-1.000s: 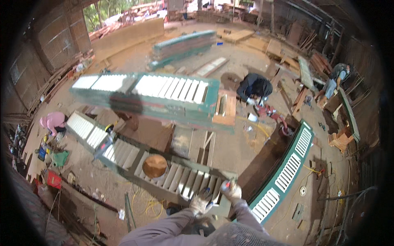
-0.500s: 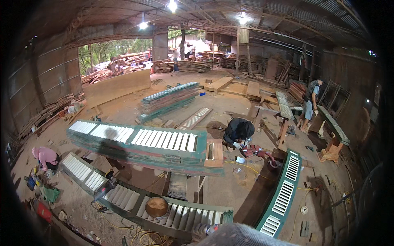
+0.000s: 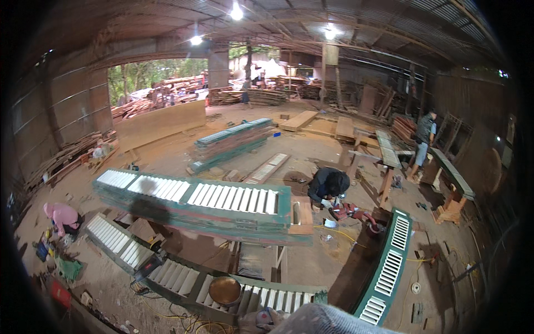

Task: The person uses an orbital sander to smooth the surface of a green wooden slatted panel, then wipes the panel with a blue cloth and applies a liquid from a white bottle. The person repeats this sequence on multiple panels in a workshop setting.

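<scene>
The head camera looks out over a big wooden workshop with a dirt floor. At the very bottom edge, a bit of a gloved hand (image 3: 261, 321) peeks in, beside a grey sleeve (image 3: 328, 320). So little of it shows that you cannot tell which hand it is, or whether the fingers are apart or closed. The other hand is out of the picture.

Just above that hand lies a long green shutter panel (image 3: 261, 295) with pale slats, flat and low. A round brown bowl (image 3: 225, 290) sits on it, close to the hand.

Higher up, a stack of long green shutters (image 3: 200, 203) rests on a wooden stand. Another green shutter (image 3: 389, 264) lies on the floor to the right.

A person in dark clothes (image 3: 328, 186) crouches by a red power tool (image 3: 347, 211). A person in pink (image 3: 61, 217) crouches at the far left. A third person (image 3: 425, 136) stands by a workbench at the right. A pile of green shutters (image 3: 233, 142) sits farther back. No labels or signs can be made out.
</scene>
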The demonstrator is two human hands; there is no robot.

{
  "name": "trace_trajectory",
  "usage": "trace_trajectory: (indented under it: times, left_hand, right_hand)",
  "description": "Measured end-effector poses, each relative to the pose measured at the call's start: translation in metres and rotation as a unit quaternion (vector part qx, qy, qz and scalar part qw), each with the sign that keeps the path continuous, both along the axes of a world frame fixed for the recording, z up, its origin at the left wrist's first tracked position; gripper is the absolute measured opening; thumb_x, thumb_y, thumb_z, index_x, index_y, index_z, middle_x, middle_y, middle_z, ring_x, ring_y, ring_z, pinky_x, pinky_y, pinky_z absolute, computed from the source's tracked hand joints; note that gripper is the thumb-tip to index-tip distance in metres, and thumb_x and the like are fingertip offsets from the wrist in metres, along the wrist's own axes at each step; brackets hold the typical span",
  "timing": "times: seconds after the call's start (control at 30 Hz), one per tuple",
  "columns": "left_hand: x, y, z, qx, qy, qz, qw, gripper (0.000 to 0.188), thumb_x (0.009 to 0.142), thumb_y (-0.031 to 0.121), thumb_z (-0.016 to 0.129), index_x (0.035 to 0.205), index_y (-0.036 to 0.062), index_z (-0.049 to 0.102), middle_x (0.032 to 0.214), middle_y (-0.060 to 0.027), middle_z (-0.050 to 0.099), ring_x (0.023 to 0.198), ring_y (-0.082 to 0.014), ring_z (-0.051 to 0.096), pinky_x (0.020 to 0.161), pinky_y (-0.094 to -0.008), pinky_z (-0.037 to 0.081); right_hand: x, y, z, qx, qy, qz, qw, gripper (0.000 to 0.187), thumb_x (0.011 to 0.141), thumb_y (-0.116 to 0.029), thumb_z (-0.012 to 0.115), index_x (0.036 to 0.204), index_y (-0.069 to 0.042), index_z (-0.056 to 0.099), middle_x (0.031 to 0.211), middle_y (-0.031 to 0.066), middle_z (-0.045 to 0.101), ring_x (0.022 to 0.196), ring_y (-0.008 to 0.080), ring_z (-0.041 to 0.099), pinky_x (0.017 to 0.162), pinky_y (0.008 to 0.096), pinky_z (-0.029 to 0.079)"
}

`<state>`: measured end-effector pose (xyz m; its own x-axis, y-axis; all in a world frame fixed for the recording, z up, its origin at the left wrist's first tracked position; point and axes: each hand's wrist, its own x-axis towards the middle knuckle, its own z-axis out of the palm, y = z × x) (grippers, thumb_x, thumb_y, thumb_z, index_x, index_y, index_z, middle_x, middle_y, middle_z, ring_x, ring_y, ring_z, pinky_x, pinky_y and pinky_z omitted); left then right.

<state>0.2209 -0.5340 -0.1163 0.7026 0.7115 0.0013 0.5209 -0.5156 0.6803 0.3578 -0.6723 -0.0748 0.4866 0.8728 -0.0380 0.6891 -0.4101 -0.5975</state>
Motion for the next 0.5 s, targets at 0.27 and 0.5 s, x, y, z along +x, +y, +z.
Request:
trace_trajectory:
  times: [0.27,0.5]
  left_hand:
    - [-0.046,0.052,0.005,-0.073,-0.041,0.179,0.98,0.089,0.079,0.051,0.072,0.15,0.0075,0.04,0.147,-0.0226,0.049,0.135,-0.0431,0.048,0.112,-0.0557,0.039]
    - [-0.089,0.063,-0.028,-0.122,-0.026,0.278,0.952,0.091,0.075,0.049,0.079,0.148,0.0072,0.043,0.143,-0.0244,0.053,0.131,-0.045,0.052,0.11,-0.0547,0.042]
  right_hand:
    - [-0.001,0.045,-0.022,-0.116,-0.016,0.089,0.989,0.07,0.091,-0.058,0.064,0.142,-0.013,0.047,0.129,0.0214,0.059,0.114,0.0443,0.057,0.092,0.0604,0.045]
    - [-0.012,0.037,-0.082,-0.257,-0.016,0.152,0.954,0.082,0.091,-0.064,0.062,0.152,-0.013,0.042,0.142,0.0234,0.055,0.129,0.0455,0.052,0.104,0.0631,0.042]
